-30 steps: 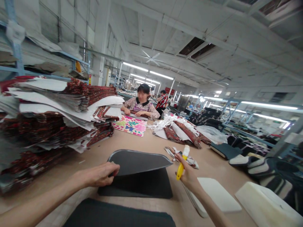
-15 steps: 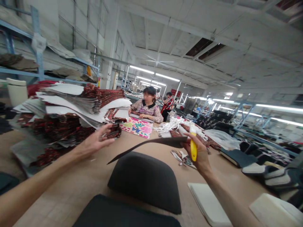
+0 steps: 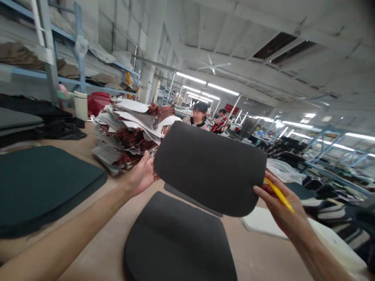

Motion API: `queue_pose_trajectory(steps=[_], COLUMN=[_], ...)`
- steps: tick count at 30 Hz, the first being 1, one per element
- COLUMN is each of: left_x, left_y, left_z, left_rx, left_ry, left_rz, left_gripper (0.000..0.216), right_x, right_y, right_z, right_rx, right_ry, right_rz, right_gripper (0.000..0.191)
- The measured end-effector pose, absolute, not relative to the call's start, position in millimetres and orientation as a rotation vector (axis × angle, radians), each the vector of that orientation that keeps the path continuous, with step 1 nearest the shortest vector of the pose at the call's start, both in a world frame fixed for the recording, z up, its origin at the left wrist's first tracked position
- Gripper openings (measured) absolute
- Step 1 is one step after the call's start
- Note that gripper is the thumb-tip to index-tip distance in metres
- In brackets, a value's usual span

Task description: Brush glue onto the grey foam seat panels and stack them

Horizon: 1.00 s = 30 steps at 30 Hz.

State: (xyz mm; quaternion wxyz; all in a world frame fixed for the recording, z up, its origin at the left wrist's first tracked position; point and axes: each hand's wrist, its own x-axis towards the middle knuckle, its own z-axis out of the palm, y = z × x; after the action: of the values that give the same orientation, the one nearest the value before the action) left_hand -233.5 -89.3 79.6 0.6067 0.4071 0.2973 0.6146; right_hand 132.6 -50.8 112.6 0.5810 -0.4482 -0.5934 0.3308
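A thin dark grey sheet with rounded corners is raised and tilted in front of me, its broad face toward me. My right hand pinches its lower right edge, thumb on the near face. A yellow-handled tool also sits in that hand; its kind cannot be made out. At the sheet's left edge is my left hand, its fingers partly hidden behind the sheet and seeming to support it. Below lies a stack of similar dark grey sheets, with another grey piece just beyond it.
Dark green sheets lie on the table at left. Behind my left hand rises a tall pile of white and red-brown patterned pieces. White pads lie at right. A co-worker is across the table, partly hidden by the raised sheet.
The sheet has turned from nearly edge-on to face me. My left hand has come from empty air to its left edge. The view has swung left, bringing the green sheets in.
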Motion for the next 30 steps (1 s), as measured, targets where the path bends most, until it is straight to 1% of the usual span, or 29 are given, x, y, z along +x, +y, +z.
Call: queue_pose_trajectory(steps=[4, 5, 11, 14, 16, 23, 26, 30], left_x=[-218, -217, -219, -224, -226, -227, -226, -222], left_y=[-121, -127, -157, -168, -173, -180, -177, -174], left_z=[87, 87, 77, 70, 65, 37, 30, 30], left_rx=[0.93, 0.95, 1.008, 1.011, 1.022, 1.175, 1.256, 1.3], left_ry=[0.695, 0.725, 0.896, 0.946, 1.001, 1.26, 1.38, 1.468], left_rz=[1.434, 1.437, 1.37, 1.287, 1.222, 1.001, 0.937, 0.874], left_gripper=[0.021, 0.016, 0.017, 0.021, 0.024, 0.028, 0.027, 0.025], right_x=[151, 154, 157, 154, 154, 158, 157, 153], right_y=[-94, -104, -149, -157, -157, -144, -141, -138], right_z=[101, 99, 86, 72, 60, 12, 0, -8], right_rx=[-1.146, -1.164, -1.176, -1.189, -1.201, -1.449, -1.56, -1.594], right_ry=[-1.339, -1.325, -1.172, -1.099, -1.08, -1.256, -1.3, -1.339], right_rz=[0.772, 0.771, 0.909, 0.991, 1.006, 0.845, 0.77, 0.767], right_gripper=[0.072, 0.072, 0.082, 0.089, 0.089, 0.086, 0.085, 0.085])
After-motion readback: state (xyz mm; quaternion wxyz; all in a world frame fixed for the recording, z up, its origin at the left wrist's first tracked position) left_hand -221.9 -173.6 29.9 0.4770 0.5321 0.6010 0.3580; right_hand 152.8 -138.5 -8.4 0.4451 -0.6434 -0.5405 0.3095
